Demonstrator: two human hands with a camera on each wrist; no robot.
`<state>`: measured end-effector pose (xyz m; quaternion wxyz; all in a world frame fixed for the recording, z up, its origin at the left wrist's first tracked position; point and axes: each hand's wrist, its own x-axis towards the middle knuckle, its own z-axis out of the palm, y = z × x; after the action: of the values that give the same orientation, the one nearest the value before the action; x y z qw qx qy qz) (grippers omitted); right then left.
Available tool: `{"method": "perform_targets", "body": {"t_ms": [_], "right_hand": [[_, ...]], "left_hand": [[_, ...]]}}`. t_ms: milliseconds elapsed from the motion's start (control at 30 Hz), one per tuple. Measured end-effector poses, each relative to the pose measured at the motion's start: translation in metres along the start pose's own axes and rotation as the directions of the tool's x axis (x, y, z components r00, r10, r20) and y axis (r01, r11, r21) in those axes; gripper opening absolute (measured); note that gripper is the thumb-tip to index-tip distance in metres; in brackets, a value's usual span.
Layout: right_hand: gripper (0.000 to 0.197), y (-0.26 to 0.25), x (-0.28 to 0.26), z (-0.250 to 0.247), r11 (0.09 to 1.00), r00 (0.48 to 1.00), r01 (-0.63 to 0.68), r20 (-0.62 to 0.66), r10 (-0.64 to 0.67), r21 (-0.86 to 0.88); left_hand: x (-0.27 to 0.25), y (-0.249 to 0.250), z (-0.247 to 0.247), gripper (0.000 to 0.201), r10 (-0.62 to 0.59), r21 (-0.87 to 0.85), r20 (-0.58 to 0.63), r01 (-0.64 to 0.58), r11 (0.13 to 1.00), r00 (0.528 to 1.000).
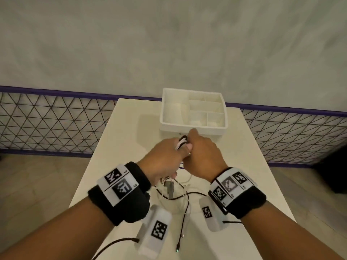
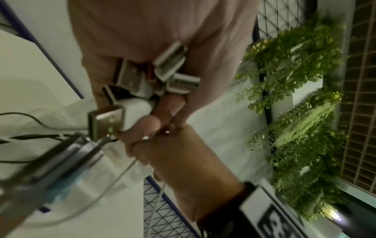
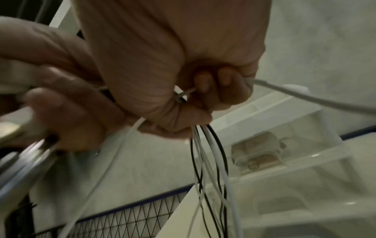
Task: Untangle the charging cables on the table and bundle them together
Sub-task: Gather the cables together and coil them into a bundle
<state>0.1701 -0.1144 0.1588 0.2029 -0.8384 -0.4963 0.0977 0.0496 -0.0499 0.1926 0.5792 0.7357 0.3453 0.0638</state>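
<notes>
A white divided organizer tray sits at the far edge of the surface, right of centre; seen from the right wrist, one of its compartments holds a small pale item with brown parts that is too blurred to identify, and the other compartments' contents cannot be made out. Just in front of the tray, both hands meet above the middle of the surface. The left hand is curled into a fist around a bunch of charging cables, with their USB plugs sticking out of the wrist end of its grip. The right hand is also closed, fingers curled round the same black and white strands, pressed against the left. Both wrists are raised off the surface, backs of the hands up. The loose cable ends hang down and trail over the near part of the surface
</notes>
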Motion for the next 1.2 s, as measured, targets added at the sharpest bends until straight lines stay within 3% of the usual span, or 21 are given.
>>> {"method": "perform_targets", "body": {"t_ms": [133, 267, 333, 367, 467, 533, 600, 667, 733, 800, 867, 900, 967, 1000, 1033, 1100, 1133, 1200], "right_hand": [[0.030, 0.018, 0.007, -0.010, 0.967, 0.998, -0.067, 0.034, 0.061, 0.244], [0.025, 0.055, -0.003, -0.028, 0.855, 0.972, -0.133, 0.234, 0.014, 0.502], [0.041, 0.084, -0.011, -0.034, 0.734, 0.969, -0.222, 0.226, 0.096, 0.642], [0.046, 0.098, -0.015, -0.035, 0.718, 0.970, -0.237, 0.196, 0.142, 0.655], [0.037, 0.136, -0.021, -0.024, 0.838, 0.963, -0.265, 0.087, 0.256, 0.476], [0.038, 0.161, -0.021, -0.015, 0.882, 0.928, -0.361, 0.019, 0.373, 0.304], [0.039, 0.182, -0.025, -0.003, 0.863, 0.866, -0.497, -0.009, 0.500, 0.094], [0.040, 0.190, -0.027, 0.009, 0.833, 0.833, -0.551, 0.029, 0.553, -0.050], [0.062, 0.177, -0.024, 0.013, 0.857, 0.855, -0.515, 0.066, 0.514, 0.000], [0.081, 0.142, -0.015, 0.003, 0.878, 0.916, -0.393, 0.031, 0.400, 0.273], [0.082, 0.088, -0.009, -0.014, 0.868, 0.988, -0.139, 0.003, 0.156, 0.477], [0.088, 0.059, -0.007, -0.021, 0.850, 1.000, -0.007, 0.020, -0.004, 0.526], [0.094, 0.008, -0.005, -0.026, 0.788, 0.960, 0.184, 0.066, -0.273, 0.587], [0.083, -0.006, -0.003, -0.023, 0.750, 0.942, 0.219, 0.064, -0.329, 0.624], [0.061, -0.015, 0.001, -0.019, 0.719, 0.947, 0.204, 0.052, -0.317, 0.664], [0.017, -0.015, 0.008, -0.006, 0.732, 0.987, 0.095, 0.033, -0.159, 0.675], [0.007, -0.004, 0.011, 0.003, 0.775, 0.996, 0.067, 0.001, -0.087, 0.628], [0.015, 0.025, 0.013, 0.020, 0.852, 0.999, 0.033, -0.027, -0.022, 0.522]], "left_hand": [[0.004, -0.013, -0.006, 0.027, -0.089, -0.009, 0.115, 0.091, 0.996, 0.989], [0.009, -0.010, -0.042, 0.020, -0.089, -0.136, -0.155, 0.068, 0.988, 0.984], [0.010, -0.009, -0.068, 0.023, -0.094, -0.183, -0.281, 0.043, 0.982, 0.955], [0.010, -0.009, -0.079, 0.025, -0.094, -0.207, -0.309, 0.030, 0.978, 0.946], [0.011, -0.012, -0.093, 0.025, -0.059, -0.213, -0.307, -0.008, 0.977, 0.950], [0.010, -0.011, -0.092, 0.026, -0.016, -0.112, -0.319, -0.021, 0.993, 0.948], [0.007, -0.010, -0.093, 0.028, 0.021, 0.031, -0.360, -0.011, 0.999, 0.933], [0.002, -0.007, -0.096, 0.024, 0.056, 0.112, -0.343, -0.019, 0.994, 0.938], [-0.004, -0.004, -0.097, 0.020, 0.086, 0.144, -0.206, -0.057, 0.988, 0.975], [-0.010, 0.001, -0.092, 0.022, 0.101, 0.172, -0.066, -0.089, 0.981, 0.993], [-0.012, 0.006, -0.082, 0.023, 0.122, 0.206, 0.061, -0.132, 0.970, 0.991], [-0.014, 0.010, -0.075, 0.021, 0.136, 0.216, 0.137, -0.164, 0.962, 0.981], [-0.017, 0.018, -0.063, 0.020, 0.180, 0.221, 0.265, -0.241, 0.945, 0.948], [-0.019, 0.023, -0.062, 0.019, 0.214, 0.216, 0.281, -0.279, 0.936, 0.936], [-0.021, 0.027, -0.065, 0.019, 0.253, 0.197, 0.260, -0.308, 0.931, 0.932], [-0.023, 0.030, -0.080, 0.025, 0.305, 0.101, 0.146, -0.321, 0.942, 0.941], [-0.024, 0.030, -0.088, 0.028, 0.308, 0.051, 0.080, -0.313, 0.948, 0.948], [-0.023, 0.024, -0.099, 0.029, 0.295, -0.011, -0.032, -0.296, 0.955, 0.955]]}}
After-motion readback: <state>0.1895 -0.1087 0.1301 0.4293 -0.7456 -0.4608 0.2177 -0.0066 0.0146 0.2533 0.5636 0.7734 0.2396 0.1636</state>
